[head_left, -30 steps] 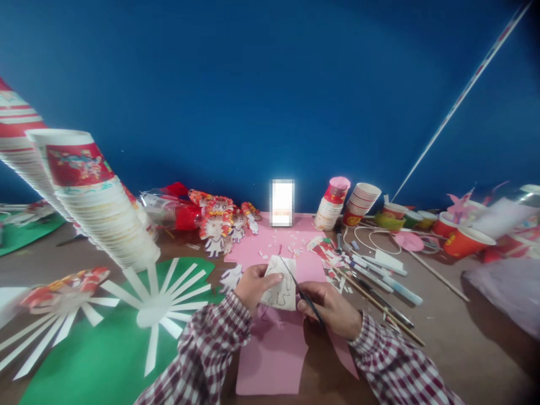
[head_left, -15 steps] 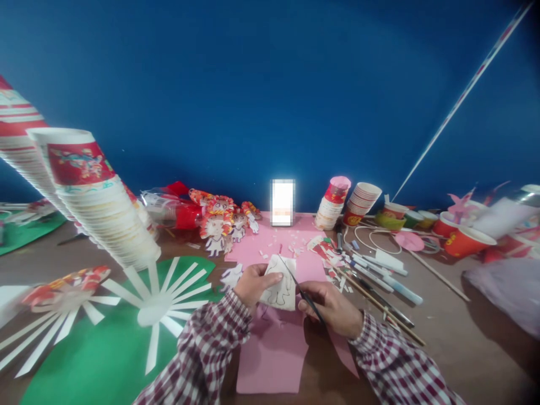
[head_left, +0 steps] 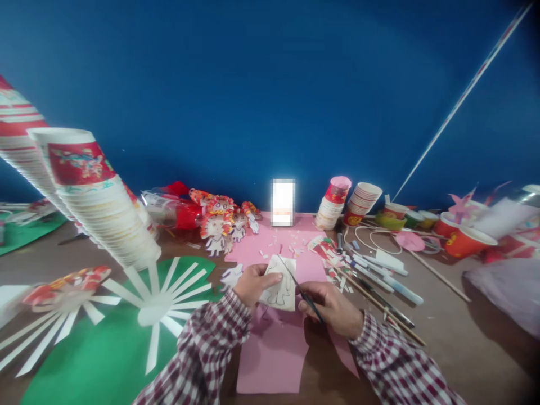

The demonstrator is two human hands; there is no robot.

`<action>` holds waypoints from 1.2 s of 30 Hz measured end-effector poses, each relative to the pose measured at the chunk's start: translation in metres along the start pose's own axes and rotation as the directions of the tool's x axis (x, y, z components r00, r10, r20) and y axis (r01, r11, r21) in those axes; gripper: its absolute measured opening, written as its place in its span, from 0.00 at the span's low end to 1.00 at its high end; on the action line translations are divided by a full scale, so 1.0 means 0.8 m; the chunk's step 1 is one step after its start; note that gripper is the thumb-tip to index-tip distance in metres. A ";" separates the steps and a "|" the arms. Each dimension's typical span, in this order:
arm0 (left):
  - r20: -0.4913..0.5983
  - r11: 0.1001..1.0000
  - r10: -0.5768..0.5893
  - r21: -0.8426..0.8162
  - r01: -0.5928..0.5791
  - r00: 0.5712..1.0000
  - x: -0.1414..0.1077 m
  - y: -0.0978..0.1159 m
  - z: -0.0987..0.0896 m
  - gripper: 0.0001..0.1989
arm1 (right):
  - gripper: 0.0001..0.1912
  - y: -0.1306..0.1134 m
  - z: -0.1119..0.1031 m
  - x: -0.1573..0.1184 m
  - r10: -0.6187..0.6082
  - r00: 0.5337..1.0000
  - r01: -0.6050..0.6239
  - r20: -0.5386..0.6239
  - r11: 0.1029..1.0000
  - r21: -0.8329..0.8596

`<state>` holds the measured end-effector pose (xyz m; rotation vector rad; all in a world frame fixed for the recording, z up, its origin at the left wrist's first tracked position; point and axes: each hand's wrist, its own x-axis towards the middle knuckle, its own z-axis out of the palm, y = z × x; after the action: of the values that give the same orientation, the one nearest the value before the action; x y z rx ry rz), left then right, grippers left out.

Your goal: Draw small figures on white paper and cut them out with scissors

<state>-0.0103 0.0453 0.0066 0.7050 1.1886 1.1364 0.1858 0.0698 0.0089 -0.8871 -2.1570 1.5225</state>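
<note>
My left hand (head_left: 254, 284) pinches a small piece of white paper (head_left: 278, 295) by its left edge, thumb on top. A figure is drawn on this paper in dark outline. My right hand (head_left: 331, 306) is closed around dark scissors (head_left: 310, 304), whose handles are mostly hidden by the fingers. The slim blade runs up and left across the paper's upper right part. Both hands are above a pink sheet (head_left: 272, 360). White cut-out figures with red and orange heads (head_left: 217, 228) lie beyond my left hand.
Tall stacks of paper cups (head_left: 101, 191) lean at the left, near white strip fans (head_left: 152, 312) on green sheets (head_left: 88, 360). Shorter cup stacks (head_left: 331, 202) stand at the back. Pens (head_left: 396, 281), brushes and paper scraps lie right of my hands. Red cups (head_left: 468, 242) stand farther right.
Hardly anything differs. The scissors have shifted very slightly over the paper; both hands stay in nearly the same place.
</note>
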 end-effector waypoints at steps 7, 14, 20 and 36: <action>0.006 1.000 0.000 0.003 0.000 1.000 0.005 -0.008 -0.006 0.22 | 0.13 0.003 0.000 -0.001 0.008 1.000 -0.008 0.007 1.000 0.014; 0.029 0.996 -0.010 0.083 0.008 1.000 0.010 -0.013 -0.013 0.20 | 0.13 0.005 0.002 0.000 0.007 1.000 -0.007 0.005 1.000 -0.022; 0.054 0.995 -0.031 0.098 0.025 0.998 0.007 -0.008 -0.009 0.20 | 0.16 0.002 0.002 0.001 -0.018 1.000 0.017 0.024 1.000 0.017; 0.109 0.995 -0.085 0.058 0.079 0.990 0.005 -0.006 -0.012 0.18 | 0.14 0.002 -0.001 0.000 -0.010 1.000 0.012 0.028 0.999 -0.046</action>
<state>-0.0178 0.0462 -0.0020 0.7445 1.1467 0.9873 0.1864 0.0707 0.0079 -0.8726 -2.2210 1.4935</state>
